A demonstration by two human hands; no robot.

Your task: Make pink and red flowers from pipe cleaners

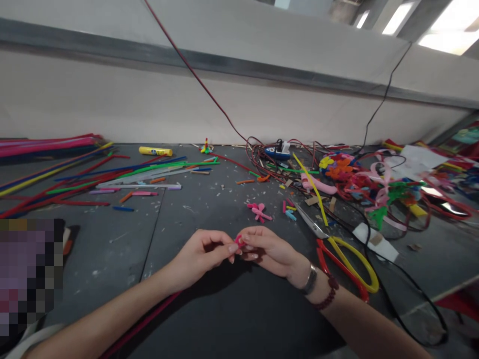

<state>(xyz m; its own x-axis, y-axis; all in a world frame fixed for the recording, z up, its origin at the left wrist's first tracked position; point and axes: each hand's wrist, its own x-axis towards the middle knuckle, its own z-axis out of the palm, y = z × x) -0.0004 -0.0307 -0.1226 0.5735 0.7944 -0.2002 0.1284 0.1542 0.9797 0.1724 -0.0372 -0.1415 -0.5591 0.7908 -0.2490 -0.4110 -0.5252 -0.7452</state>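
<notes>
Scissors (321,231) lie right of the hands (273,251), pink twist (259,212) ahead.

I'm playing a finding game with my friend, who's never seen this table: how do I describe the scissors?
Over the dark gray table, find the right hand. Just to its right lie the scissors, metal blades pointing toward the pale wall. One handle is red, the other yellow, while the thin strip by the blades is yellow all over.
</notes>
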